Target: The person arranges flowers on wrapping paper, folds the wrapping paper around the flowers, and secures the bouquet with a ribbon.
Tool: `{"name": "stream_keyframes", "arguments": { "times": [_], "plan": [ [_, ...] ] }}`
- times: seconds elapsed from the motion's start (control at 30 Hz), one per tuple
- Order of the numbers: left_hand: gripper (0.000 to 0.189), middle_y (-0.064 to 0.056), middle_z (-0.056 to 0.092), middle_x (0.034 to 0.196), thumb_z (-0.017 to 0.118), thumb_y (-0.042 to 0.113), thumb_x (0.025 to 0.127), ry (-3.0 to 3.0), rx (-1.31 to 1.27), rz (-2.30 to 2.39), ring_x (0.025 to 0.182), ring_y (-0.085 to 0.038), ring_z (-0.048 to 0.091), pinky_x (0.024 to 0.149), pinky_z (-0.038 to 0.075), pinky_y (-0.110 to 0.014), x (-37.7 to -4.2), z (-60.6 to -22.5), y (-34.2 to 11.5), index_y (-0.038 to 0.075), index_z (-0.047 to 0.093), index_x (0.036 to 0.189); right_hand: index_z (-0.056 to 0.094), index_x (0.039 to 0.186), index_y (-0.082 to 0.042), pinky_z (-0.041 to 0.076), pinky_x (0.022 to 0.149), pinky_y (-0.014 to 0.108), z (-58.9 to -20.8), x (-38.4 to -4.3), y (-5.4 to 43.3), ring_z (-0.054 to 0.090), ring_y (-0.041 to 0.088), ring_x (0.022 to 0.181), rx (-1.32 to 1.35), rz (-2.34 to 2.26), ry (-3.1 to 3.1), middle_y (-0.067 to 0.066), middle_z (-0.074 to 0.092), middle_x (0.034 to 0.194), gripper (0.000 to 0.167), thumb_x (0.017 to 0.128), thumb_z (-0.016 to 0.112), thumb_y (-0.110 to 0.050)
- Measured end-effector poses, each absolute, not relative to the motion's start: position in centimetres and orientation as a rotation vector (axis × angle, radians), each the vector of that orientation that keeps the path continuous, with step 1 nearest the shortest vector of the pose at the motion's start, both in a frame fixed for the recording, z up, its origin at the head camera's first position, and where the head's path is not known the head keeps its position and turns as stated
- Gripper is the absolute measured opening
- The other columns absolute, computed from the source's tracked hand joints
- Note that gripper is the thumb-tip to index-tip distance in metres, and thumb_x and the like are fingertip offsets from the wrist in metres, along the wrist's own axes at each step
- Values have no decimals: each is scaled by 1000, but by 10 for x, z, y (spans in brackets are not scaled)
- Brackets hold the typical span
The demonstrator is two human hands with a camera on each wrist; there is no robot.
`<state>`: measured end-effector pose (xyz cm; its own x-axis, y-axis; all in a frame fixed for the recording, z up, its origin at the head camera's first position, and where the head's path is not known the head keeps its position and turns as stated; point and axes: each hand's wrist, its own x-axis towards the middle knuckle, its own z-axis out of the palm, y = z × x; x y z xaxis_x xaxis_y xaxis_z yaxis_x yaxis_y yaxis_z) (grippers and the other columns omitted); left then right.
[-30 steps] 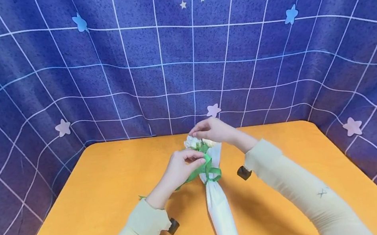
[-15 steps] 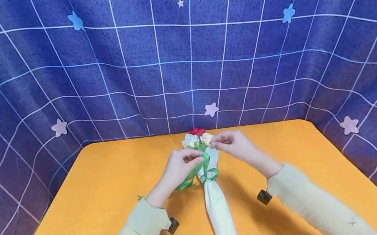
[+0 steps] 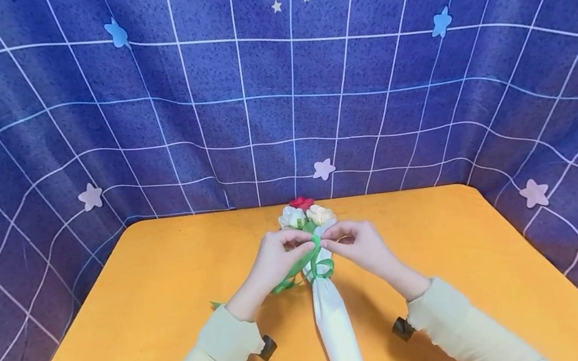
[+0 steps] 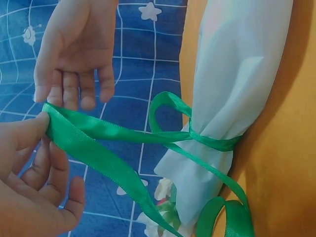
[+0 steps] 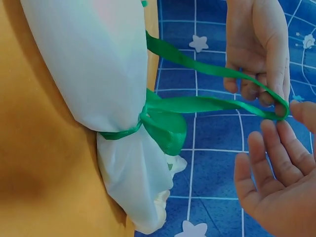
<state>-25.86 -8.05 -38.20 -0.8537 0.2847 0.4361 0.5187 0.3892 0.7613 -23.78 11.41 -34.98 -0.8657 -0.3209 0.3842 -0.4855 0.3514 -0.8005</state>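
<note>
A bouquet in white wrapping (image 3: 337,328) lies on the orange table, green ribbon (image 4: 98,153) tied round its waist with a loop at the knot. White, red and cream flowers (image 3: 304,210) show at its far end. My left hand (image 3: 275,259) pinches the ribbon between thumb and fingers, raising a folded length above the bouquet. Opposite it, my right hand (image 3: 359,247) has its fingertips right at the fold; in the right wrist view its thumb and fingers stand apart around the ribbon's bend. Loose ribbon trails left beneath my left hand.
The orange table (image 3: 168,271) extends to both sides of the bouquet. Behind it hangs a blue gridded curtain (image 3: 280,114) with stars. A black wrist-worn piece (image 3: 268,348) shows below the left sleeve, another (image 3: 403,328) beside the right sleeve.
My right hand has come down from over the flowers, first to the right, then in toward the ribbon fold. The left hand keeps its pinch in nearly the same place.
</note>
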Motion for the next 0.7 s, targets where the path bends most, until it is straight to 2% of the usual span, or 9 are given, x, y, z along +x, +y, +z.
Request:
{"name": "stream_keyframes", "arguments": {
  "times": [0.2,0.33,0.43,0.7],
  "plan": [
    [16,-2,72,90,72,16,83,-2455,-688,-1469,74,-10,61,68,52,-23,-259,-381,-83,10,74,97,70,88,4,55,75,33,-350,-240,111,64,20,78,722,1519,-2459,15,70,84,9,83,69,-4],
    [15,4,71,87,71,20,85,-2493,-622,-1451,74,-9,60,67,51,-24,-263,-381,-89,13,74,98,69,87,5,55,76,37,-349,-240,111,63,18,77,726,1543,-2453,16,69,82,7,83,68,-2],
    [14,4,71,87,71,20,85,-2517,-569,-1418,74,-10,60,67,51,-25,-272,-385,-96,13,74,97,68,86,5,55,76,36,-348,-240,112,63,17,76,730,1556,-2458,16,69,81,7,84,68,-1],
    [8,-2,68,81,71,11,83,-2783,-451,-1334,74,-13,57,67,48,-27,-292,-414,-118,4,72,89,68,87,6,52,70,20,-350,-241,113,66,27,77,756,1581,-2485,17,69,81,8,84,66,-1]
  ]
}}
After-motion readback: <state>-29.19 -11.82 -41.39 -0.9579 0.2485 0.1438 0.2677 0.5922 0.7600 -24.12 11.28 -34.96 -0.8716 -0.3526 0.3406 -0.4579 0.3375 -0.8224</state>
